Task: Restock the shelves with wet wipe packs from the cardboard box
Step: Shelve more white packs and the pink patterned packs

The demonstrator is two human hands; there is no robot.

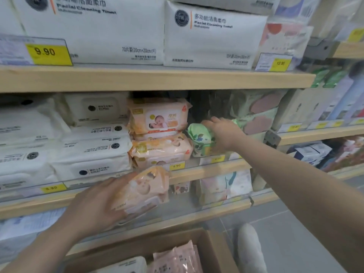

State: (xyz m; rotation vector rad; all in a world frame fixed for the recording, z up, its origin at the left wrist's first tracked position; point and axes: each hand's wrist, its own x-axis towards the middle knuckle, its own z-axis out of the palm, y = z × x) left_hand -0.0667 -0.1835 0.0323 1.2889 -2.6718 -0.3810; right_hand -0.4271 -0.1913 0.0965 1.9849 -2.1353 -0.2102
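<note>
Left hand (92,205) grasps an orange wet wipe pack (141,191), fingers spread along its left side, holding it in the air just in front of the middle shelf's (206,170) front edge, below the stack of matching orange packs (159,133). Right hand (222,133) is on a green wet wipe pack (199,138) standing on the middle shelf just right of the orange stack, near the front edge; fingers curl over its top and right side. White packs (88,152) fill the shelf's left part. Cardboard box (214,251) sits at the bottom, below the shelves, with pink packs (177,259) and a white pack (126,266) inside. Upper shelf (157,77) carries large white facial towel packs (212,36).
</note>
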